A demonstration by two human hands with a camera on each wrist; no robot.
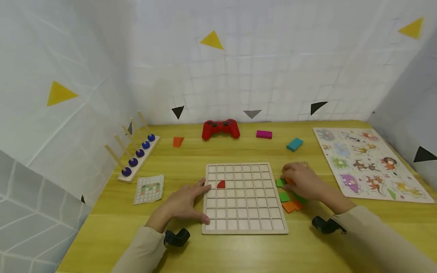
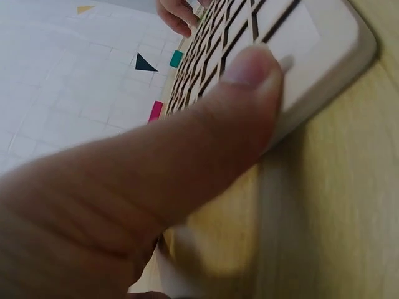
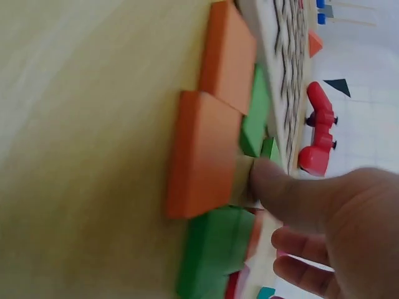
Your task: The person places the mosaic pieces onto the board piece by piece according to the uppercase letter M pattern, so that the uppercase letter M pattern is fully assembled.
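A wooden grid board lies on the table, with a red quarter-round piece in one of its left cells. My left hand rests at the board's left edge, thumb on the near corner and fingertips farther up the side. To the right of the board, my right hand is over a pile of small blocks. Green blocks and orange blocks lie by its thumb, which reaches down among them. Its other fingers bend loosely; the index fingertip is hidden behind the thumb in the right wrist view.
A small pattern card and a peg stand with blue beads are at the left. Along the back lie an orange block, a red game controller, a magenta block and a teal block. An animal puzzle lies right.
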